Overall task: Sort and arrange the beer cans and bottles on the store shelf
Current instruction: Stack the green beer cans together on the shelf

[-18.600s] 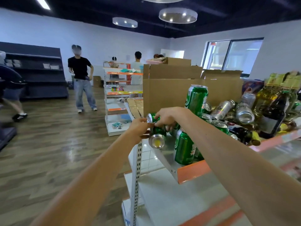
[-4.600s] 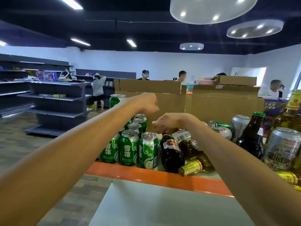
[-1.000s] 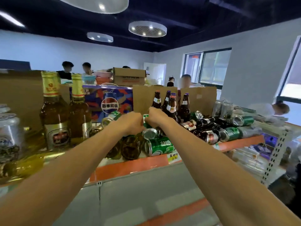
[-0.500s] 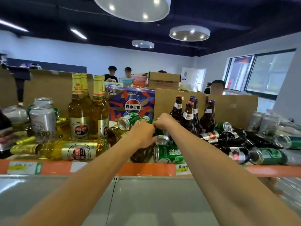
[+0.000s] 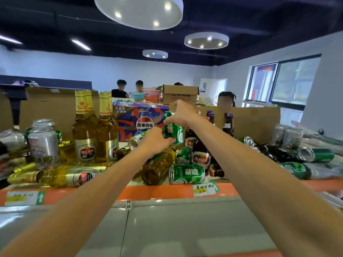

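Green can (image 5: 174, 131) now upright, higher, between right hand (image 5: 181, 115) and left hand (image 5: 156, 141).

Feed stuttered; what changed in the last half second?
The right hand lifted a green metal beer can upright from the pile, fingers round its top; the left hand holds its base. The green can lying at the front and tall golden glass bottles stayed put.

The room is bright. Round ceiling lamps (image 5: 139, 12) shine from above, and daylight comes through the window (image 5: 284, 80) at the right. The white shelf (image 5: 185, 229) gives pale glare. Straight lines bend toward the edges, and the lying green cans (image 5: 319, 154) at far right look soft.
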{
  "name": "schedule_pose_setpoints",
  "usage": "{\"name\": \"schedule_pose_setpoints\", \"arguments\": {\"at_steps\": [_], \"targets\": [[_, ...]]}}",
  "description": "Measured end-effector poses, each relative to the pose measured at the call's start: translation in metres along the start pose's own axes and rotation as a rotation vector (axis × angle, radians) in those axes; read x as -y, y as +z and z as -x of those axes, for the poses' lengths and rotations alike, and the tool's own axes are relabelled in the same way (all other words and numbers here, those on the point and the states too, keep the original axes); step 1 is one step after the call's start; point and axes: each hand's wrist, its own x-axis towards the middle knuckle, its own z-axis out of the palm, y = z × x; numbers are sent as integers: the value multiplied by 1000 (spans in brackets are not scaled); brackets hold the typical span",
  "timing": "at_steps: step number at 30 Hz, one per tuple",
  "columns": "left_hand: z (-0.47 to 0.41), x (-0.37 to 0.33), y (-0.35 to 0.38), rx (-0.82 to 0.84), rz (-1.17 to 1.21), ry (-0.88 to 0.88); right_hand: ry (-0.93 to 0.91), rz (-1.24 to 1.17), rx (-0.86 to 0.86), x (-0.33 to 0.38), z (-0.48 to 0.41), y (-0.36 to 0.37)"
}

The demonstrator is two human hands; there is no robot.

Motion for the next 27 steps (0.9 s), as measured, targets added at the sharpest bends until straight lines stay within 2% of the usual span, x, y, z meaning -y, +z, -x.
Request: {"name": "schedule_pose_setpoints", "arguments": {"at_steps": [3, 6, 11, 18, 27], "targets": [[8, -8, -12, -4, 177, -17, -57, -24, -20, 13, -3, -1], [19, -1, -27, -67, 249, -42, -115, -48, -10, 27, -7, 7], [40, 24, -58, -189, 198, -97, -211, -63, 35, 62, -11, 26], [73, 75, -111, -368, 182, -178, -287, -200, 86, 131, -12, 65], [153, 157, -228, -485, 50, -284, -358, -352, 235, 269, 6, 140]]}}
